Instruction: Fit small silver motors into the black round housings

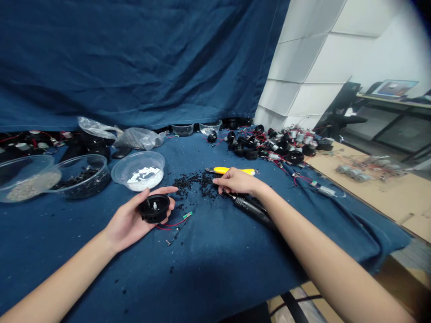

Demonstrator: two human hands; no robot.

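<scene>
1. While I watch through the head camera, my left hand (126,222) cradles a round black case (154,209), open side up, thumb and fingers curled about its sides and the index finger stretched out past it. A small white peg stands inside.
2. My right hand (235,181) is set narrow, fingertips drawn together over a scatter of small black bits (188,183); I cannot tell whether one is pinched between them.
3. I judge the step in hand to be picking a bit from that scatter while the case waits in the left hand. As I read it, the next move calls for a light, exact pinch and a case kept level.
4. Just under the right hand lies a black screwdriver (251,208), its tip toward the fingers; just beyond is a yellow cutter (234,171).
5. Red wires (173,224) lead from beneath the left hand to a green board (187,215) on the cloth-covered table (215,264); a little spring (168,242) lies near.
6. Past the left hand stand three clear bowls: one with white bits (144,175), one with black pieces (79,177), and one with tan grains (28,186).
7. Farther right, I see a heap of cases and wires (269,143).
</scene>
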